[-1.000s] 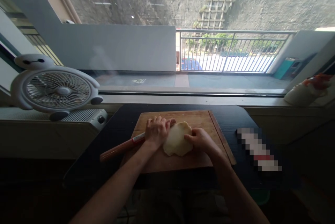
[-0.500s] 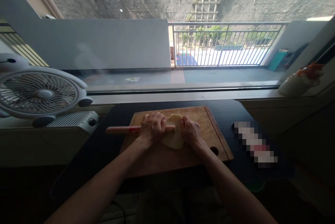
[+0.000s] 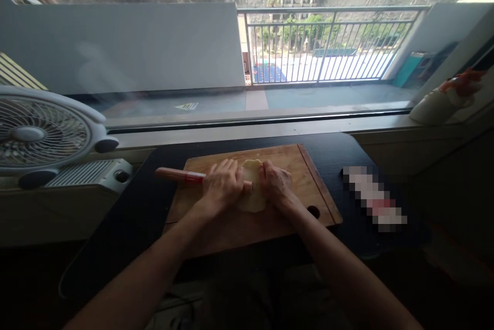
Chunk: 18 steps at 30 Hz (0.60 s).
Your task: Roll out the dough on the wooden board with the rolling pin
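Observation:
A pale, flat sheet of dough (image 3: pixel 252 202) with an uneven edge lies on a wooden cutting board (image 3: pixel 216 235). Across its left part rests a wooden rolling pin (image 3: pixel 173 174) with a red band, its right end on the dough. My left hand (image 3: pixel 224 180) lies over the pin, fingers closed around it and pointing away from me; the pin's middle is hidden beneath the palm. On the opposite side, my right hand (image 3: pixel 277 180) grips the dough's right edge between thumb and curled fingers. The two hands are close together but apart.
The board sits on a black table (image 3: pixel 129 201). To the left, a white fan (image 3: pixel 29 134) stands by a grey slatted unit (image 3: pixel 92 178). A blurred-out item (image 3: pixel 372 198) lies on the table's right. Behind runs the window sill (image 3: pixel 216 133), with a pale jug-like ornament (image 3: pixel 436 106) at right.
The rolling pin has gone from level to slanted, its right end now nearer me. My left hand's fingers reach further forward over it. The view has also shifted, moving the scene up.

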Each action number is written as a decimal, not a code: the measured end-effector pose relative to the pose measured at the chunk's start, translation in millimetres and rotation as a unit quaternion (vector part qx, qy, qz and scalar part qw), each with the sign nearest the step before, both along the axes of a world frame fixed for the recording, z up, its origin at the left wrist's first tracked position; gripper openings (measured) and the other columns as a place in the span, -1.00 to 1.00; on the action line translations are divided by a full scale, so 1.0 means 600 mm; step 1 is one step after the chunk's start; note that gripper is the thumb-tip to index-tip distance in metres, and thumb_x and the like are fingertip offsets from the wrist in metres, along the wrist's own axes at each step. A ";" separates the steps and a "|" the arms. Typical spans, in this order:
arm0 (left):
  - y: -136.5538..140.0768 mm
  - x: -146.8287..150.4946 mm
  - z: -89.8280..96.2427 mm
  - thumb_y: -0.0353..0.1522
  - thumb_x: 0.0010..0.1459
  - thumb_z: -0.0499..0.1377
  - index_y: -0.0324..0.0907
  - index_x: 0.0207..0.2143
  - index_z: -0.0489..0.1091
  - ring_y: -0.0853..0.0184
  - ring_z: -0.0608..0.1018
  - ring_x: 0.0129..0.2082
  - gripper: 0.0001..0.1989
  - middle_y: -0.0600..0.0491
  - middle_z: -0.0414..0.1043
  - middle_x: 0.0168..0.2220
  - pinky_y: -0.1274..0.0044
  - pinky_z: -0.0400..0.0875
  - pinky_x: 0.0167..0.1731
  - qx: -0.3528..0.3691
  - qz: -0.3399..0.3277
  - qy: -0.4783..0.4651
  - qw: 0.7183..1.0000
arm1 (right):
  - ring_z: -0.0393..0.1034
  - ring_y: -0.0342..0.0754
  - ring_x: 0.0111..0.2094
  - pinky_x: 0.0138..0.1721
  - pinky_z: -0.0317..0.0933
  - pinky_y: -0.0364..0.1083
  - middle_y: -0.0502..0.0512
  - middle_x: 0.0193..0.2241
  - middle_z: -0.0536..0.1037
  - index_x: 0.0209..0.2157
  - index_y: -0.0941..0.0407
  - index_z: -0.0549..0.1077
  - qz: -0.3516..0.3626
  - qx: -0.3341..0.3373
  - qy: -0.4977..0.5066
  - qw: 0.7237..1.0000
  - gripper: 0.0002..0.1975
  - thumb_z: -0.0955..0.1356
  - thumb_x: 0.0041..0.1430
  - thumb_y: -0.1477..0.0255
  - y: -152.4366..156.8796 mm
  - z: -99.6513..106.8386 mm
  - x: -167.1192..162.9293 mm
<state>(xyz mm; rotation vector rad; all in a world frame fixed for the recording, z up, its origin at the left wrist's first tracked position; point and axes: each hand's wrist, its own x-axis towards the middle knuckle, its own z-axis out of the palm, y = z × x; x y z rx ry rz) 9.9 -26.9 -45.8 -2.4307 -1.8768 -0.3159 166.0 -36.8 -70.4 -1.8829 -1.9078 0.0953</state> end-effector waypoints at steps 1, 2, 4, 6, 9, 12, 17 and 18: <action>0.030 0.016 0.007 -0.27 0.21 -0.18 -0.34 0.03 0.28 0.19 0.34 0.09 -0.52 -0.15 0.33 0.05 0.38 0.17 0.07 -0.011 0.005 -0.005 1.000 | 0.39 -0.12 -0.43 -0.43 -0.01 -0.16 0.01 -0.45 0.52 -0.27 0.10 0.34 0.002 0.002 0.001 1.000 -0.67 0.05 0.31 0.29 -0.001 0.001 0.001; 0.051 0.027 0.013 -0.27 0.21 -0.18 -0.35 0.04 0.27 0.21 0.37 0.06 -0.51 -0.15 0.35 0.04 0.40 0.22 0.03 -0.018 0.009 -0.009 1.000 | 0.39 -0.12 -0.42 -0.42 -0.01 -0.16 0.01 -0.45 0.52 -0.28 0.10 0.35 0.004 0.003 0.003 1.000 -0.67 0.05 0.31 0.30 -0.003 0.003 0.002; 0.055 0.030 0.018 -0.25 0.21 -0.17 -0.31 0.03 0.29 0.23 0.41 0.02 -0.53 -0.11 0.38 0.01 0.43 0.26 -0.01 -0.018 -0.009 -0.010 1.000 | 0.39 -0.13 -0.41 -0.41 0.00 -0.17 0.02 -0.43 0.52 -0.28 0.11 0.35 0.007 0.002 0.005 1.000 -0.67 0.05 0.32 0.31 -0.004 0.005 0.004; 0.015 0.009 0.008 -0.24 0.21 -0.17 -0.22 0.00 0.32 0.25 0.40 0.03 -0.55 -0.04 0.39 0.01 0.41 0.21 0.04 0.000 -0.050 -0.006 0.999 | 0.39 -0.12 -0.42 -0.42 0.01 -0.17 0.03 -0.43 0.52 -0.28 0.11 0.35 0.005 -0.002 0.004 1.000 -0.65 0.04 0.32 0.30 -0.004 0.005 0.005; -0.066 -0.035 -0.016 -0.25 0.22 -0.16 -0.22 0.03 0.30 0.24 0.29 0.12 -0.55 -0.03 0.31 0.08 0.34 0.04 0.15 0.051 -0.089 -0.002 0.995 | 0.39 -0.12 -0.43 -0.43 0.00 -0.16 0.02 -0.44 0.52 -0.28 0.10 0.35 0.013 -0.005 0.002 1.000 -0.64 0.03 0.32 0.29 -0.003 0.003 0.005; -0.074 -0.042 -0.022 -0.28 0.22 -0.18 -0.23 0.03 0.29 0.22 0.22 0.16 -0.56 -0.04 0.29 0.10 0.29 -0.04 0.17 0.048 -0.072 -0.004 0.996 | 0.39 -0.12 -0.44 -0.44 -0.01 -0.16 0.02 -0.44 0.52 -0.28 0.10 0.35 0.015 -0.005 0.004 1.000 -0.63 0.03 0.32 0.28 -0.002 0.001 0.004; 0.064 0.022 0.022 -0.27 0.22 -0.13 -0.17 -0.14 0.39 0.27 0.41 -0.01 -0.65 -0.03 0.45 -0.09 0.43 0.23 0.01 -0.016 -0.030 -0.022 0.999 | 0.39 -0.12 -0.43 -0.43 -0.01 -0.16 0.02 -0.45 0.52 -0.29 0.10 0.35 0.009 0.013 0.010 1.000 -0.65 0.04 0.32 0.28 -0.005 0.002 0.003; 0.083 0.031 0.031 -0.27 0.22 -0.11 -0.17 -0.17 0.39 0.27 0.43 -0.04 -0.67 -0.03 0.47 -0.13 0.45 0.25 -0.02 -0.019 -0.035 -0.021 0.999 | 0.39 -0.13 -0.43 -0.42 -0.01 -0.17 0.02 -0.45 0.52 -0.29 0.10 0.34 0.011 0.016 0.012 1.000 -0.66 0.04 0.32 0.29 -0.006 0.003 0.004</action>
